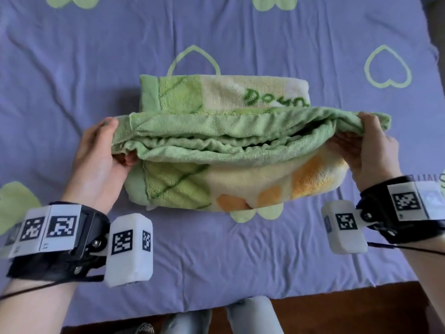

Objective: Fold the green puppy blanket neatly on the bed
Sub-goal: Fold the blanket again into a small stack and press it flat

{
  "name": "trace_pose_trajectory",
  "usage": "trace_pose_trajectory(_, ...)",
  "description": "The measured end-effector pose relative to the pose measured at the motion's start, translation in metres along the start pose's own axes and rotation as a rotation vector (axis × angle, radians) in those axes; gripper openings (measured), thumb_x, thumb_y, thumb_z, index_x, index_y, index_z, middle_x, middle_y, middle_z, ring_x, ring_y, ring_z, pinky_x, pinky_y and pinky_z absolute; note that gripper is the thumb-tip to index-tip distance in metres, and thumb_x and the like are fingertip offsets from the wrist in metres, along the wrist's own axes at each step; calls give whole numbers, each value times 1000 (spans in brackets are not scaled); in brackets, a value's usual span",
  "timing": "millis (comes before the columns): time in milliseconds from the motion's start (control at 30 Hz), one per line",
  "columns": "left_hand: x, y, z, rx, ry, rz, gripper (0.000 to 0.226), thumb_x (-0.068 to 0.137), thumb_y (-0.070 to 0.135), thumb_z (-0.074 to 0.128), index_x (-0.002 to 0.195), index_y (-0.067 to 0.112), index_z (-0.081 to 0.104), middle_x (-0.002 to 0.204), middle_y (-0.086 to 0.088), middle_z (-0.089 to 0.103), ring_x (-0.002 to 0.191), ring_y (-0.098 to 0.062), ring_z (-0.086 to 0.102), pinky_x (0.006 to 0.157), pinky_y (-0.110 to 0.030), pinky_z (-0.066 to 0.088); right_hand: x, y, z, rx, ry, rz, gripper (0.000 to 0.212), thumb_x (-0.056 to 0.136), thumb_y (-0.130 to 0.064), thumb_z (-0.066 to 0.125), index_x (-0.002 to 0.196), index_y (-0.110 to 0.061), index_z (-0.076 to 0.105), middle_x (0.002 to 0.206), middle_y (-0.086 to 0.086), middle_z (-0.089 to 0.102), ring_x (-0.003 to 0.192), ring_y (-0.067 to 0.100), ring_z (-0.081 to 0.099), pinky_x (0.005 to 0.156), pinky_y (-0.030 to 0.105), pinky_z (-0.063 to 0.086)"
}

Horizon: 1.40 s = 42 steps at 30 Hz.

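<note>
**A:** In the head view, where is the blanket?

**B:** The green plush blanket [224,145], with its yellow and orange patches, is in the middle of the bed [240,261]. The bed has a purple sheet [72,80] printed with pale green hearts. The blanket is already a thick bundle of several layers. The far part lies flat and shows dark green letters. The near part is a stack of plain green edges above a rounded fold.

**A:** And what are my hands doing?

**B:** Your left hand [96,162] is at the left end of the green edges. Its fingers are curled around the layers, with the tips under the cloth. Your right hand [370,150] grips the right end, thumb on top and fingers below, so the cloth is pinched between them. Both ends are raised a little above the lower fold.

**A:** Is anything else there?

**B:** You wear black wrist bands [395,213] with white blocks that carry black-and-white square markers. At the near edge of the bed, a brown wooden floor [361,312] is visible.
</note>
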State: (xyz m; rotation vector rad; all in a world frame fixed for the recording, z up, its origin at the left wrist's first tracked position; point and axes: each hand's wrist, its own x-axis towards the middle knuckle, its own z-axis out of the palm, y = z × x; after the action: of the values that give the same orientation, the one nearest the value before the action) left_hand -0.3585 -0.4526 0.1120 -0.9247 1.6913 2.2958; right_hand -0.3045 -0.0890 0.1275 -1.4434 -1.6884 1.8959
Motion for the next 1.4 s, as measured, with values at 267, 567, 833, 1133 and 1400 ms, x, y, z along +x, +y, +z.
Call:
trace_pose_trajectory(267,72,19,57,32,89,-49,20,93,27,54,112,20,52,109,-4,62,86,-14,61,59,-20,47,58,-16,60,87,-143,-8,14,92,-17,54,88,-7,62,95,17,69,84,23,70,82,33,58)
trace_pose_trajectory(567,130,-4,92,222,91,-145,43,99,39,37,137,21,39,121,1,60,89,-7,63,76,-20,46,33,42,52,-1177,-571,-705,57,90,-67,30,144,-54,19,162,-5,1,148,19,-14,111,59,-12)
trace_pose_trajectory(833,34,-39,88,974,-418,261,69,94,40,50,145,49,5,159,15,3,142,2,6,116,-36,5,68,102,66,-1465,-492,-594,59,85,-77,6,138,-62,-15,159,-6,-19,145,22,-25,101,68,-24)
trace_pose_trajectory(1133,28,-120,62,1719,-432,323,53,91,63,0,134,54,-30,149,7,-39,136,-10,-37,114,-45,-21,90,90,85,-1427,-558,-494,59,87,-75,11,140,-60,-10,158,-8,-24,143,19,-28,102,65,-26)
trace_pose_trajectory(1400,73,-128,62,1743,-481,204,57,83,63,-1,134,55,-25,151,16,-33,133,2,-35,111,-36,-23,57,90,24,-1372,-377,-652,59,93,-66,20,146,-51,0,161,-7,-12,146,23,-21,108,63,-15)
